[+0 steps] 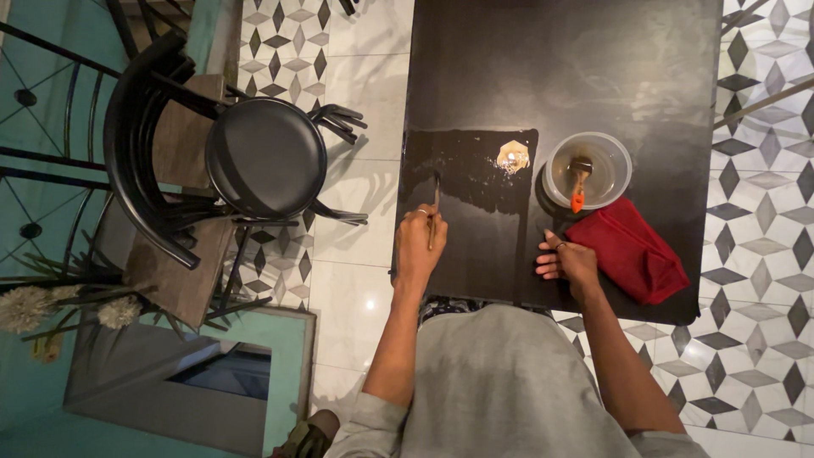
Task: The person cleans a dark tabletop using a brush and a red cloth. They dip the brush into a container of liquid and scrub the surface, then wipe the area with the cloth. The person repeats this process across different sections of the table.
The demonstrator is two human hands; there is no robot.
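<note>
Two bare hands work at a dark bench [593, 76], seen from above. The left hand [419, 246] has its grip closed around a thin brush [435, 212], whose handle runs up out of the fingers so that the tip touches the wet, glossy patch [475, 170] on the bench just beyond the grip. Farther ahead and to the right of that grip, a small pale octagonal piece [513, 156] lies on the wet patch with light flecks scattered beside it. Nothing stands between the brush tip and that piece.

The right hand [570, 259] rests on the bench near its front edge, fingers loosely curled and holding nothing. Just to its right, touching or nearly so, lies a folded red cloth [632, 250]. Ahead of that hand stands a clear round bowl [588, 170] of cloudy liquid with an orange-handled brush [578, 182] lying in it; the bowl sits just beside the cloth's upper corner.

Well off to the left of the left grip, on the patterned tile floor [356, 280], stands a black chair [254, 157].
</note>
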